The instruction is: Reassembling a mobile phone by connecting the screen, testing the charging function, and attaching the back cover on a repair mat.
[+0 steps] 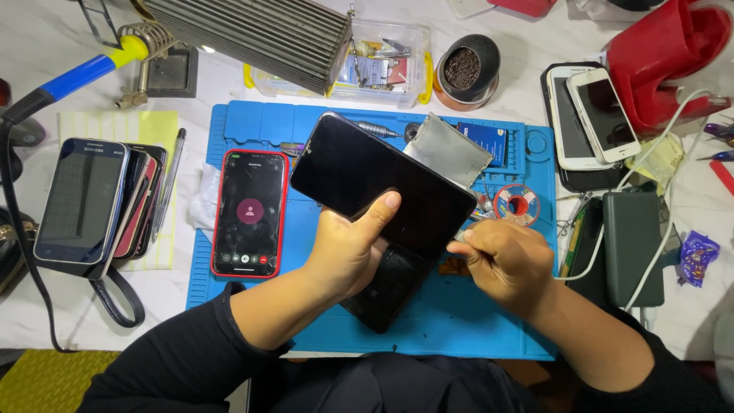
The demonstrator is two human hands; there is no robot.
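Note:
My left hand (348, 248) grips a large black smartphone (375, 180), thumb pressed on its dark screen, tilted above the blue work mat (428, 321). My right hand (505, 264) is closed around a thin metal tool whose tip meets the phone's right edge. A second dark phone body (390, 287) lies on the mat under both hands, partly hidden.
A red-cased phone (250, 213) with a lit screen lies on the mat's left. A stack of phones (88, 199) sits further left, two white phones (592, 115) at the right. A solder reel (516, 205), grey power bank (632, 245), clear parts box (382, 65) and soldering iron stand (145, 53) surround the mat.

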